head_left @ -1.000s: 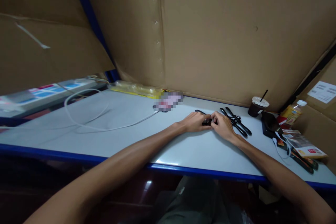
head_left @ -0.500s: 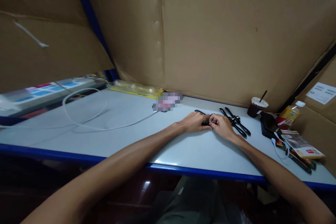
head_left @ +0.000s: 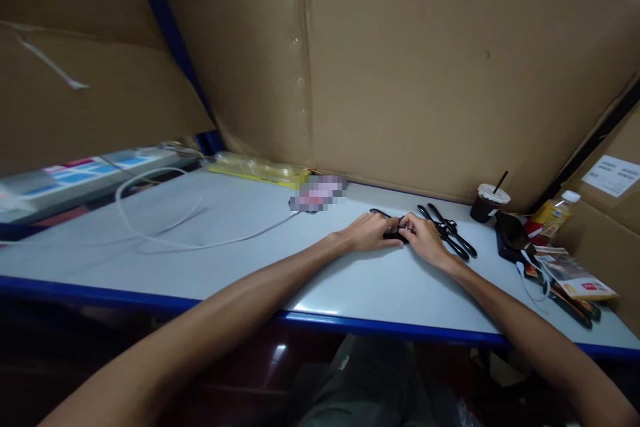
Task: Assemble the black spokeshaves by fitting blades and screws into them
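Overview of the work surface. Largest, the upright brown cardboard panel (head_left: 400, 67) stands along the far side of the white, blue-edged tabletop (head_left: 360, 287). The thin white cable (head_left: 245, 239) loops over the left part and runs to the pixelated pink flat item (head_left: 320, 193), near the far edge. To its left lies the clear plastic packaging with a yellow border (head_left: 255, 168). At right, the printed packet with an orange lower edge (head_left: 575, 273) partly covers dark, long-handled items (head_left: 575, 310); beyond it stand the yellow-labelled bottle with a white cap (head_left: 555, 215) and, farther left, the dark-filled clear plastic cup with a black straw (head_left: 487, 205). The left hand (head_left: 369, 232), right of centre, is closed around the small dark object (head_left: 395, 232), low over the tabletop; the right hand (head_left: 424, 239) grasps its right end with bent fingertips. The glossy black crossed long-armed pieces (head_left: 453, 232) lie just beyond and right of the right hand. Smallest, the dark object is largely hidden by the fingers; its full shape cannot be told.
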`<state>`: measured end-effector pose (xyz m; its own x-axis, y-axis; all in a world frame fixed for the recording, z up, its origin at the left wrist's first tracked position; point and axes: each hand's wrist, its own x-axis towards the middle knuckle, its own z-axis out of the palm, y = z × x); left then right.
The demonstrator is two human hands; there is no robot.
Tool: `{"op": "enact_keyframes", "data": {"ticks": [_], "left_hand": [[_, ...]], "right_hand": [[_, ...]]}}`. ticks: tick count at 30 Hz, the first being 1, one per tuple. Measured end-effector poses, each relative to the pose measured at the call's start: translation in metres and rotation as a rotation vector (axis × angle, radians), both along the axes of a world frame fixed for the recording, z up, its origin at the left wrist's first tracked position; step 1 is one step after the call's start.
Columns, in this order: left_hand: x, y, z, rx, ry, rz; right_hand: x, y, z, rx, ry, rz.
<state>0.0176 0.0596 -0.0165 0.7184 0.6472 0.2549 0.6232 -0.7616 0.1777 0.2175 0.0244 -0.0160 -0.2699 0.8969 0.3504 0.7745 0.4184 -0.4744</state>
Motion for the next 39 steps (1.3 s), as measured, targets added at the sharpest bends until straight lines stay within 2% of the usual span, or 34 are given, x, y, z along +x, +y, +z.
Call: {"op": "enact_keyframes", "data": {"ticks": [9,14,17,19,22,25,28,34,39], "left_hand": [[0.004,-0.005,0.002,0.043,0.062,-0.032],[0.004,-0.007,0.003,0.075,0.094,-0.073],[0.004,-0.006,0.002,0.086,0.102,-0.091],[0.003,-0.006,0.001,0.078,0.093,-0.096],[0.003,-0.005,0.000,0.063,0.079,-0.094],[0.002,-0.005,0.000,0.063,0.082,-0.093],[0.002,-0.005,0.000,0.075,0.109,-0.092],[0.003,-0.009,0.004,0.055,0.098,-0.083],[0.003,-0.009,0.003,0.057,0.080,-0.087]], "right_hand": [[0.016,0.013,0.013,-0.229,0.007,0.139],[0.027,0.024,0.005,-0.382,0.081,0.217],[0.036,0.031,0.003,-0.365,0.131,0.212],[0.046,0.036,0.008,-0.255,0.162,0.133],[0.069,0.044,0.022,-0.050,0.202,-0.077],[0.094,0.050,0.030,0.040,0.194,-0.213],[0.106,0.054,0.027,0.072,0.144,-0.301],[0.092,0.055,0.009,0.056,-0.016,-0.355],[0.072,0.051,0.005,0.031,-0.158,-0.370]]}}
